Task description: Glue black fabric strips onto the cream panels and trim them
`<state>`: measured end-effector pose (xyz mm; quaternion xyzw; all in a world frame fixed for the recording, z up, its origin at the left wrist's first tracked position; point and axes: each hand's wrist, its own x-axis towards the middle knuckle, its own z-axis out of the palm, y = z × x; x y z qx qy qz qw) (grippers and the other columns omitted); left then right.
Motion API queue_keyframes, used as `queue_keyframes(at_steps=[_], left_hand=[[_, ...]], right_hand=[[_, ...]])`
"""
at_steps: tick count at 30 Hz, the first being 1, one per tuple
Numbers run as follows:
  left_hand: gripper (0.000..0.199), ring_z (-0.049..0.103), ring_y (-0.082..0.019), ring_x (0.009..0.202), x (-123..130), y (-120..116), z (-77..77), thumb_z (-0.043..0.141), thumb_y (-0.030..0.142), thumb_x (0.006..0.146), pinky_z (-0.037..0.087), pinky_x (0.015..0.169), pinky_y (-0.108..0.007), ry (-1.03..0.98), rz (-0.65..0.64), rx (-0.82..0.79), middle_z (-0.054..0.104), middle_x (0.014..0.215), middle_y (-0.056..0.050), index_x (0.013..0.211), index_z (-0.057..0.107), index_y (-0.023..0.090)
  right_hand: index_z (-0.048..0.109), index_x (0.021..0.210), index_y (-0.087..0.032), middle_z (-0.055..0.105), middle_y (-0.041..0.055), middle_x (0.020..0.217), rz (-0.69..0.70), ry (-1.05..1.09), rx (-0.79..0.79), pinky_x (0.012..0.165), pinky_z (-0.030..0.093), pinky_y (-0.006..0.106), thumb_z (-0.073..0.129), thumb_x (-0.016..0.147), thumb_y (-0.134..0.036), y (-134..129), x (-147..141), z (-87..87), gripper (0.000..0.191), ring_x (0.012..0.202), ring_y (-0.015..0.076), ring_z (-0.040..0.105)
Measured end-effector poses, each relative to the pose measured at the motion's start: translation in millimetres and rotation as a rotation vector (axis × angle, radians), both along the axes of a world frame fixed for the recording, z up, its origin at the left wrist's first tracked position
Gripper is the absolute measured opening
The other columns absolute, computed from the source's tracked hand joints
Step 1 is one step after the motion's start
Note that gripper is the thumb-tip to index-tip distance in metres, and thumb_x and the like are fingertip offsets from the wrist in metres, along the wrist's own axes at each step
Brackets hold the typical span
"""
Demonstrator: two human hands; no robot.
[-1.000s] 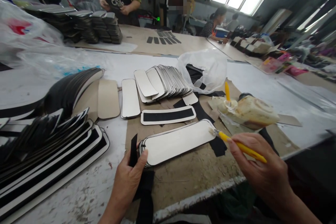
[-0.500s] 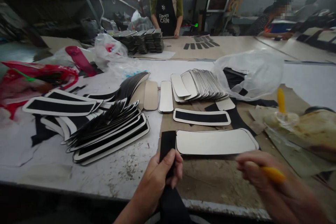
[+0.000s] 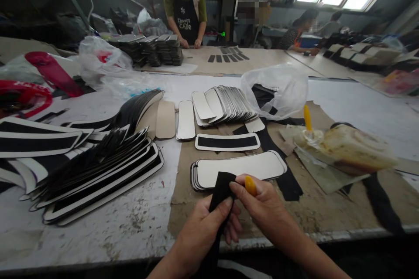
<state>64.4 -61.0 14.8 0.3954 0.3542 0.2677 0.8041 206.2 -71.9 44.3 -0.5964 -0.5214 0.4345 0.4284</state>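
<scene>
A black fabric strip (image 3: 223,186) is gripped between the thumb and fingers of my left hand (image 3: 209,220), its lower part hanging past the table edge. My right hand (image 3: 258,196) pinches the strip's upper right edge and also holds a yellow-handled tool (image 3: 250,185), whose working end is hidden. Just beyond both hands lies a stack of long cream panels (image 3: 238,168). Behind that stack is a cream-framed panel with a black centre (image 3: 227,141). Fanned cream pieces (image 3: 225,104) lie farther back.
Black-and-cream panels (image 3: 108,183) pile up on the left. At the right sit a stained glue container (image 3: 356,148) and a yellow handle (image 3: 307,117). A clear plastic bag (image 3: 288,91) lies behind. Across the table stands a person in an apron (image 3: 186,13).
My right hand has moved left and now meets the strip beside my left hand. The camera view has turned to the right, and the cream stack's left end is fanned out.
</scene>
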Motion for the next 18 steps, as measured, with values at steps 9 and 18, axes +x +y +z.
queue_keyframes(at_steps=[9,18], left_hand=[[0.035,0.055,-0.015,0.056,12.5,-7.0,-7.5,0.054,0.045,0.083,0.046,0.056,-0.026,0.044,0.185,0.123,0.061,0.064,-0.005,0.075,0.059,0.011],[0.042,0.053,-0.014,0.053,19.6,-25.6,-27.4,0.043,0.053,0.086,0.043,0.054,-0.024,0.085,-0.124,0.25,0.06,0.062,-0.006,0.076,0.057,0.015]], right_hand=[[0.049,0.064,-0.019,0.044,-0.0058,0.047,-0.285,0.166,-0.13,0.037,0.035,0.021,0.068,0.067,-0.051,-14.7,4.5,-14.5,0.038,0.04,0.0098,0.042],[0.048,0.076,-0.021,0.053,-0.0016,0.061,-0.5,0.276,-0.02,0.046,0.047,0.026,0.065,0.075,-0.047,-15.9,33.8,-4.6,0.031,0.051,0.0139,0.052]])
